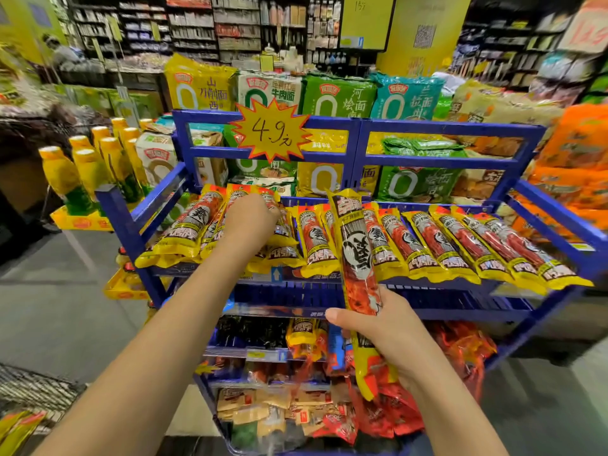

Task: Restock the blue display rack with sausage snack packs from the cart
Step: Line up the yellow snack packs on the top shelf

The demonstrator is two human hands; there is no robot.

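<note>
bottles (pixel 86 172) with yellow caps are standing in a cluster at the far left, on a yellow tray just beside the blue display rack (pixel 144 212). mesh of a cart (pixel 29 390) is showing at the lower left edge, with a few yellow packs lying at the corner below it.

the left hand (pixel 251 218) is reaching over the rack's top shelf and resting knuckles-up on the leftmost sausage snack packs (pixel 187 232); its fingers are curling down onto them, but whether they are pinching one i cannot tell. the packs on this shelf are lying in a single row across its whole width, each with its long axis running from the front lip back toward the rear rail, yellow ends at the front, the ones at the right fanning outward.

a star-shaped price tag (pixel 271 133) is hanging on the rear rail, and noodle bags (pixel 339 93) are piling up behind it.

the right hand (pixel 378 327) is clamping its fingers and thumb round one held pack (pixel 357 255) at its lower half. this pack is standing nearly upright in front of the shelf's middle, long axis running bottom to top and leaning slightly left, its top end overlapping the row behind.

lower shelves of the rack are holding more red and yellow snack bags. grey floor is lying on both sides, and dark store shelving is filling the background.
</note>
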